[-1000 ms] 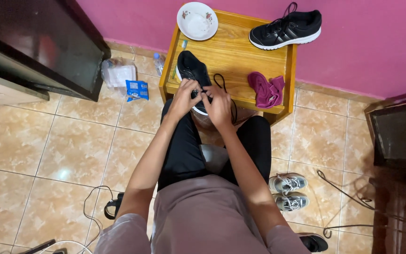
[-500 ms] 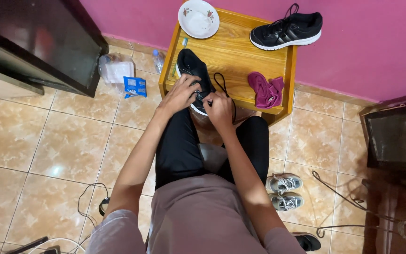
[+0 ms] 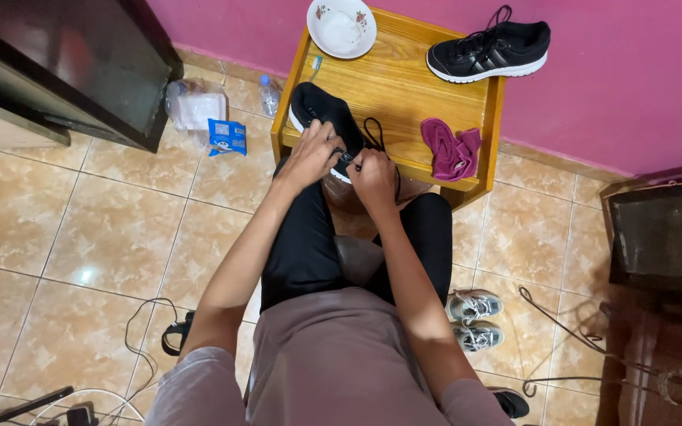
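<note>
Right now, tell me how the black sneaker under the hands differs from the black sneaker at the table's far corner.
The near black sneaker lies at the wooden table's front edge, with the left hand and right hand on its laces; the far black sneaker sits untouched at the back right corner. The near one shows its top, lace trailing loose; the far one shows its side with white stripes and sole. Both are black lace-ups.

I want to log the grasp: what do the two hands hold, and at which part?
Both hands, left hand and right hand, grip the black lace-up sports shoe at its laced front end, on the wooden table.
</note>
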